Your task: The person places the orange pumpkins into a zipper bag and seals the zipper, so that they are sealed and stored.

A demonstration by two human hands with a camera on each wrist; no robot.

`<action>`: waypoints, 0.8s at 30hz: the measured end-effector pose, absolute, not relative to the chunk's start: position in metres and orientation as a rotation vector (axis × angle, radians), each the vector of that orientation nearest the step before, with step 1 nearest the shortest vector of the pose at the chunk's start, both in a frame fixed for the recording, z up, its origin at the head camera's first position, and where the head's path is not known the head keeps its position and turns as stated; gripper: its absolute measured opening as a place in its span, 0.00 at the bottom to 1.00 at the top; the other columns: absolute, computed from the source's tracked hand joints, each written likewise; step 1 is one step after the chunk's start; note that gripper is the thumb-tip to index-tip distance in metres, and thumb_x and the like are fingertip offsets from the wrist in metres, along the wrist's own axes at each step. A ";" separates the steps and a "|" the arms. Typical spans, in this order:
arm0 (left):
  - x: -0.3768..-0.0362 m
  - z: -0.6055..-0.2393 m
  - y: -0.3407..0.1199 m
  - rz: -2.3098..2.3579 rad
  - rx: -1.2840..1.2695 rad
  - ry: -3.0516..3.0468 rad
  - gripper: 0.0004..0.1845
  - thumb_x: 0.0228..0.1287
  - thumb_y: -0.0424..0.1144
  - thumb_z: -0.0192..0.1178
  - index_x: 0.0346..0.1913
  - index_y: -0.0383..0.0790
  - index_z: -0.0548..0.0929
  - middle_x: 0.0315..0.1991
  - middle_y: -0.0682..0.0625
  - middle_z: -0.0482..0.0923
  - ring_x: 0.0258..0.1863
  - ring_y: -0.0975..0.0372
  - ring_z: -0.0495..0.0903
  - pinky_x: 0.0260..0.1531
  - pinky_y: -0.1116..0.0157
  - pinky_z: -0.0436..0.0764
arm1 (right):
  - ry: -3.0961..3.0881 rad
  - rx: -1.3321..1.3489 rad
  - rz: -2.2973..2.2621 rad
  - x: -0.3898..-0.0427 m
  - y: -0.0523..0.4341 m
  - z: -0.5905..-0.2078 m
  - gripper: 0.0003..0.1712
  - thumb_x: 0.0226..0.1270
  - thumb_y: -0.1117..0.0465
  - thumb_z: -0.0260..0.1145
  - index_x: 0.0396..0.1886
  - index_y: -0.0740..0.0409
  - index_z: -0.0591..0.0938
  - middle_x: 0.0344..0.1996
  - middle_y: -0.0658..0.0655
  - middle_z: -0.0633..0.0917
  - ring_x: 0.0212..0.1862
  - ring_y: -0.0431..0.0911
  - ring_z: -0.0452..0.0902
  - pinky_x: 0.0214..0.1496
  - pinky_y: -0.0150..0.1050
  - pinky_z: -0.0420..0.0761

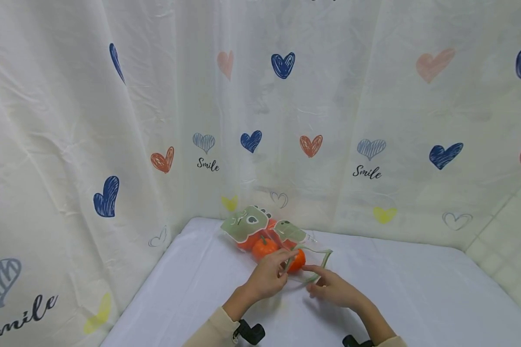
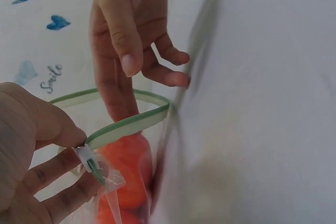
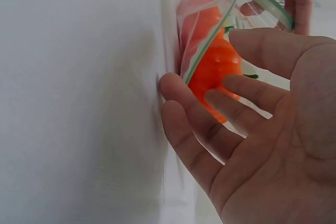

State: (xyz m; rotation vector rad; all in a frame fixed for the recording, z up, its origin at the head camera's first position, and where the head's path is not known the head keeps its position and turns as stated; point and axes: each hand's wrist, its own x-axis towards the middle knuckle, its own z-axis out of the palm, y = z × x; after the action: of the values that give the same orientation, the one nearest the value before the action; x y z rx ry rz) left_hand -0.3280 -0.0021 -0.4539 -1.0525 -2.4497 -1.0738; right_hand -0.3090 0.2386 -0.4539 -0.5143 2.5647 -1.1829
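A clear zip bag (image 1: 247,221) with green cartoon heads printed on it lies on the white table. Inside are several glossy orange fruit- or pepper-like pieces (image 1: 264,247) with green stems. My left hand (image 1: 266,275) pinches the bag's green-edged mouth, thumb and fingers right at the white zip slider (image 2: 85,158). The mouth gapes toward me and to the right. My right hand (image 1: 335,289) has its fingers spread and loosely bent. Some of its fingers reach into the mouth, their tips close to the nearest orange piece (image 3: 218,66); its other fingers stay outside.
A white cloth covers the table (image 1: 417,289). Behind it hangs a pale curtain (image 1: 321,106) printed with hearts and words, which the far end of the bag lies close to. Dark wrist cameras (image 1: 251,332) sit on both wrists.
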 end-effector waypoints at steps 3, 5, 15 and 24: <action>-0.327 -0.453 -0.002 -1.079 -1.053 -2.460 0.35 0.58 0.22 0.63 0.71 0.44 0.76 0.54 0.48 0.83 0.40 0.63 0.80 0.40 0.76 0.82 | 2.591 -0.509 -1.185 -0.309 0.238 -0.453 0.31 0.72 0.55 0.66 0.72 0.58 0.72 0.50 0.60 0.86 0.41 0.48 0.80 0.38 0.42 0.80; -0.327 -0.452 -0.002 -1.083 -1.053 -2.465 0.35 0.58 0.22 0.63 0.71 0.44 0.77 0.55 0.49 0.83 0.40 0.64 0.80 0.41 0.76 0.82 | 2.639 -0.515 -1.185 -0.311 0.239 -0.452 0.27 0.72 0.57 0.66 0.67 0.60 0.75 0.54 0.62 0.84 0.42 0.47 0.80 0.39 0.41 0.81; -0.326 -0.451 -0.002 -1.107 -1.050 -2.484 0.34 0.59 0.22 0.64 0.70 0.44 0.77 0.58 0.50 0.83 0.41 0.64 0.80 0.43 0.74 0.83 | 2.833 -0.374 -1.404 -0.316 0.251 -0.447 0.12 0.73 0.57 0.66 0.46 0.59 0.75 0.40 0.57 0.84 0.35 0.45 0.82 0.36 0.33 0.79; -0.325 -0.451 -0.002 -1.111 -1.059 -2.512 0.29 0.60 0.25 0.65 0.65 0.45 0.81 0.58 0.51 0.83 0.42 0.66 0.80 0.44 0.76 0.82 | 2.814 -0.360 -1.524 -0.318 0.253 -0.443 0.23 0.74 0.56 0.65 0.60 0.61 0.70 0.44 0.64 0.86 0.36 0.48 0.84 0.37 0.33 0.81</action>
State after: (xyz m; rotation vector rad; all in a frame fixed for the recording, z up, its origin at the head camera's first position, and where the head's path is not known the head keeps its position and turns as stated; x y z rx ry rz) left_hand -0.3247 -0.0016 -0.4514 -1.0592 -2.5118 -1.1112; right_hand -0.3180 0.2534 -0.4430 -0.3597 2.8143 -1.5242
